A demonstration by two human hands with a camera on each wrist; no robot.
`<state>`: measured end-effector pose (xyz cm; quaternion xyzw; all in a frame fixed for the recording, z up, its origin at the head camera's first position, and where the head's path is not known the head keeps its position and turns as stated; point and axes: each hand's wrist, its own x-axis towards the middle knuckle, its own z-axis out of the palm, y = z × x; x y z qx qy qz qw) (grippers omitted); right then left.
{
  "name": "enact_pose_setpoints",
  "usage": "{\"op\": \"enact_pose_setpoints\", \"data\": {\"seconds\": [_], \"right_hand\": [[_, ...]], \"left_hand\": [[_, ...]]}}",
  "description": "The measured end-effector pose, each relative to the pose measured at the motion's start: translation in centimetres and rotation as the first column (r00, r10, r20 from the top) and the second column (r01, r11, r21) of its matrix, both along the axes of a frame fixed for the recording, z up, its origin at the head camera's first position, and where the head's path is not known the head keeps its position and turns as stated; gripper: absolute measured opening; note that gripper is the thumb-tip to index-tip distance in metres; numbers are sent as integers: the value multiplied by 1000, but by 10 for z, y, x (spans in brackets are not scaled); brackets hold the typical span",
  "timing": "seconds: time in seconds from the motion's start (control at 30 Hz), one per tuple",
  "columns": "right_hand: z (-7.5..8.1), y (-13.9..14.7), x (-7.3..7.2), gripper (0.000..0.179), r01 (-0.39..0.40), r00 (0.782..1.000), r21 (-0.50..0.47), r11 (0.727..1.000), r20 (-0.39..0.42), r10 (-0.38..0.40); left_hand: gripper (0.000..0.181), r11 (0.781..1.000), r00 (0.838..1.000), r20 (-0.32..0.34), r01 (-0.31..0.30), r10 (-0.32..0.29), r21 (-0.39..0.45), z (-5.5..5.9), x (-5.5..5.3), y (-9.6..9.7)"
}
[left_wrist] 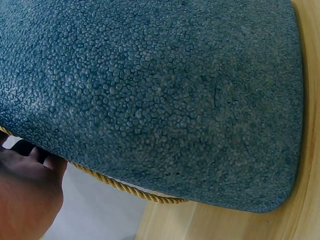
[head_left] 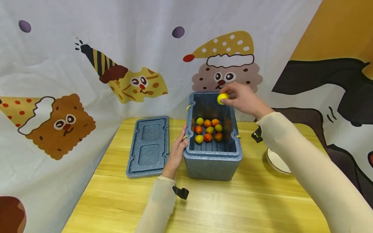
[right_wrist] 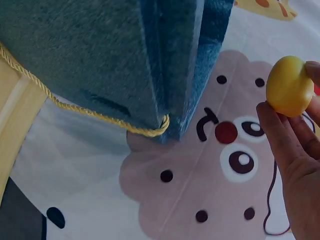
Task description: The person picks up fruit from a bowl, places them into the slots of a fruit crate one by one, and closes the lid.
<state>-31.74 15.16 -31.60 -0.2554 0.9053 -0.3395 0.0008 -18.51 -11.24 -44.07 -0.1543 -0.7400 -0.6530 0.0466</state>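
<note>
Above the far right rim of a blue-grey foam box, my right hand pinches a small yellow egg-shaped fruit between thumb and fingers. The right wrist view shows the smooth yellow fruit at the fingertips, beside the box wall. My left hand rests against the box's left side, its fingers extended along the outer wall near the rope. On the box floor sit several small fruits, some red-orange, others yellow-green. The left wrist view catches only part of that hand, by the yellow rope.
The box's lid lies flat on the wooden table, left of the box. A white bowl stands on the right, partly hidden by my right sleeve. Behind the table hangs a cloth printed with cartoon figures.
</note>
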Motion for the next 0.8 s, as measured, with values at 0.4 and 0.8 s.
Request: {"op": "enact_pose_setpoints", "data": {"seconds": [0.4, 0.8], "right_hand": [[7, -21, -5, 38, -80, 997, 145, 986, -7, 82], [5, -22, -7, 33, -78, 997, 166, 983, 23, 75]], "left_hand": [[61, 998, 1000, -2, -10, 10, -55, 5, 0, -1], [61, 999, 1000, -9, -3, 3, -34, 2, -3, -1]]}}
